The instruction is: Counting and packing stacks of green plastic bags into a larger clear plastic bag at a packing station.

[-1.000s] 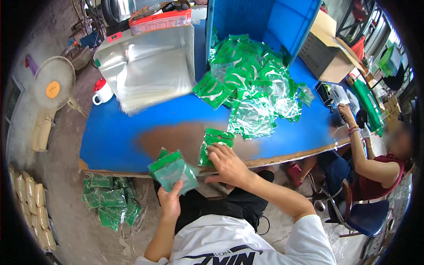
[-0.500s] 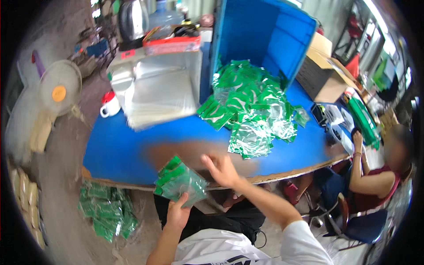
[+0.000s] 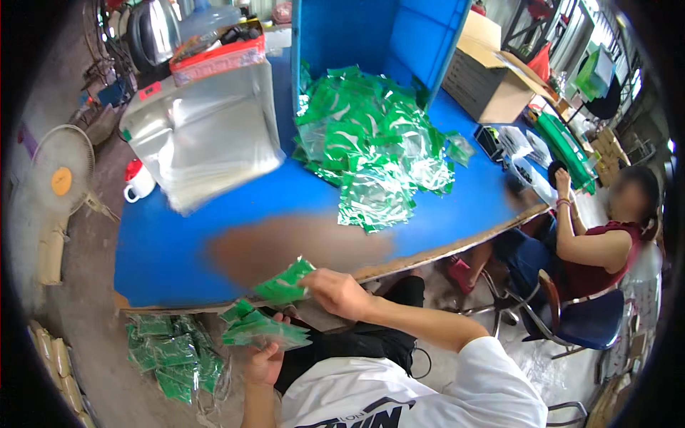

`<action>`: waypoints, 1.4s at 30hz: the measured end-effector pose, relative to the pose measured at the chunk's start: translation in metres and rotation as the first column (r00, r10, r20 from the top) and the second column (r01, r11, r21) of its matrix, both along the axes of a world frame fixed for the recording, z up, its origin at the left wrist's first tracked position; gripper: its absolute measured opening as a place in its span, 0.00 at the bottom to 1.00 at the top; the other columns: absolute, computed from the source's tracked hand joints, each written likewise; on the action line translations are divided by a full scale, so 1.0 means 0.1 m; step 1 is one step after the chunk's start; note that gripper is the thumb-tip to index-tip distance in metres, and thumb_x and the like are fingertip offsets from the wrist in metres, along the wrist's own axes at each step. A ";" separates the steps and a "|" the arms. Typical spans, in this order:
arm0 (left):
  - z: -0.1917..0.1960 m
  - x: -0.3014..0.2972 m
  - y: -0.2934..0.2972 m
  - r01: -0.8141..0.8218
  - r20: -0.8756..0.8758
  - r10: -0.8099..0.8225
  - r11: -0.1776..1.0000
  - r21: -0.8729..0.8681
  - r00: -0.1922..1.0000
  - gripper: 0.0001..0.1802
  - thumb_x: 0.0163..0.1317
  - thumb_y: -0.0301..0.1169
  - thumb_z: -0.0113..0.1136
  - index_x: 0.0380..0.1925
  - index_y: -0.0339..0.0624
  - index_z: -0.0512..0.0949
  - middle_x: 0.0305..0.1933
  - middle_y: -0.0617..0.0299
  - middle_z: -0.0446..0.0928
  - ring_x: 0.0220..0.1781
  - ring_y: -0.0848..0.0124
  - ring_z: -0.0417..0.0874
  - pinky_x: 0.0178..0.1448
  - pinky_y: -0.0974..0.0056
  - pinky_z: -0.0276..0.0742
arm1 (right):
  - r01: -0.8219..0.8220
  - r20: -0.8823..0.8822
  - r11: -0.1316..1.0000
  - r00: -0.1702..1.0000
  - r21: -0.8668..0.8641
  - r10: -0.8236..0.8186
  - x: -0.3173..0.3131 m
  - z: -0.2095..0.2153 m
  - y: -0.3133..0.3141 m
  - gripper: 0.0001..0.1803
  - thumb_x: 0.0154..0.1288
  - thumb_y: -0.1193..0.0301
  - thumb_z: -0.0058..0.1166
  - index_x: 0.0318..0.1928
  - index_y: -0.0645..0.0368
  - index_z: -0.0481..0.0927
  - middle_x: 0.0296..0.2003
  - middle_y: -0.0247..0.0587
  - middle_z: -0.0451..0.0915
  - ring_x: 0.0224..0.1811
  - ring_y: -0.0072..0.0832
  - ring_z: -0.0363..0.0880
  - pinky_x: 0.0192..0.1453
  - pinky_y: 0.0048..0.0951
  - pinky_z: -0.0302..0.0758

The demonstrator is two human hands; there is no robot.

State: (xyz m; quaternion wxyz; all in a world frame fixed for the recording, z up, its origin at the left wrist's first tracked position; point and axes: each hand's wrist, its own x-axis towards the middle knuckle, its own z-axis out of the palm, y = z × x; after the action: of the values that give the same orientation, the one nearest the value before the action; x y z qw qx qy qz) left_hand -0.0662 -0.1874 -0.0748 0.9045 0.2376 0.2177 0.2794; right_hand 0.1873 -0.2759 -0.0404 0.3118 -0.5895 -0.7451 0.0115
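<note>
My left hand (image 3: 264,362), low by the table's front edge, grips a small stack of green and clear plastic pouches (image 3: 265,332). My right hand (image 3: 338,292) is just above and to the right of it, fingers pinched on the corner of a single green pouch (image 3: 285,280). That pouch is apart from the stack and overlaps the table edge in view. Farther off on the blue table (image 3: 175,235) lies a big loose heap of like pouches (image 3: 378,135), spilling from a blue crate (image 3: 421,43) tipped on its side.
A stack of clear plastic bags (image 3: 214,135), a red-and-white mug (image 3: 140,182) and a kettle (image 3: 153,32) are on the left. Bagged green packs (image 3: 171,353) lie on the floor. A cardboard box (image 3: 485,78) stands right of the crate. Another person (image 3: 592,242) sits at the right.
My right hand, empty before, has come down and left and now pinches a green pouch. The left hand's stack has moved lower and tilted flatter. The view has shifted.
</note>
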 end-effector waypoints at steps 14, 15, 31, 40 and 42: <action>0.03 0.39 -0.39 0.110 -0.098 -0.138 0.961 -0.252 0.986 0.26 0.63 0.19 0.62 0.61 0.34 0.71 0.61 0.56 0.78 0.61 0.62 0.80 0.69 0.56 0.73 | 0.606 0.339 0.776 0.777 -0.174 -0.531 1.16 0.04 -0.56 0.46 0.67 0.37 0.51 0.70 0.63 0.67 0.71 0.67 0.61 0.76 0.59 0.54 0.81 0.56 0.46; 0.02 0.41 -0.35 0.092 -0.097 -0.121 0.962 -0.258 0.988 0.26 0.63 0.19 0.62 0.61 0.34 0.71 0.61 0.56 0.78 0.61 0.62 0.80 0.69 0.56 0.73 | 0.506 0.249 0.839 0.855 -0.199 -0.455 0.98 0.03 -0.61 0.47 0.62 0.39 0.58 0.70 0.61 0.68 0.72 0.64 0.60 0.75 0.59 0.56 0.78 0.59 0.51; -0.09 0.47 -0.22 0.089 0.009 -0.089 0.980 -0.176 0.996 0.24 0.66 0.22 0.62 0.62 0.36 0.71 0.61 0.58 0.78 0.64 0.65 0.79 0.68 0.58 0.76 | 0.492 0.277 0.842 0.859 -0.222 -0.430 0.87 0.10 -0.83 0.46 0.66 0.37 0.51 0.73 0.58 0.64 0.74 0.56 0.59 0.80 0.58 0.47 0.80 0.61 0.45; -0.09 0.68 -0.32 0.115 -0.157 -0.131 0.987 -0.109 0.979 0.23 0.67 0.22 0.62 0.61 0.36 0.71 0.60 0.57 0.78 0.61 0.62 0.81 0.65 0.53 0.79 | 0.027 -0.045 0.972 0.998 -0.235 -0.038 0.43 0.16 -0.61 0.27 0.74 0.58 0.50 0.65 0.63 0.73 0.68 0.56 0.69 0.73 0.50 0.64 0.78 0.48 0.59; -0.12 0.71 -0.33 0.130 -0.145 -0.146 0.985 -0.115 0.979 0.23 0.68 0.22 0.60 0.62 0.36 0.71 0.61 0.57 0.78 0.62 0.62 0.80 0.65 0.53 0.78 | 0.273 -0.223 0.913 0.911 -0.304 -0.346 0.75 0.32 -0.63 0.26 0.73 0.59 0.51 0.63 0.64 0.75 0.67 0.58 0.69 0.72 0.53 0.65 0.76 0.49 0.60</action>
State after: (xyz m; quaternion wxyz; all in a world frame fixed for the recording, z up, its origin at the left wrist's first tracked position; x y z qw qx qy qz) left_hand 0.0047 -0.2207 -0.0864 0.9136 0.2250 0.2835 0.1851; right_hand 0.2620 -0.3386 -0.0084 0.3268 -0.7302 -0.5830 0.1423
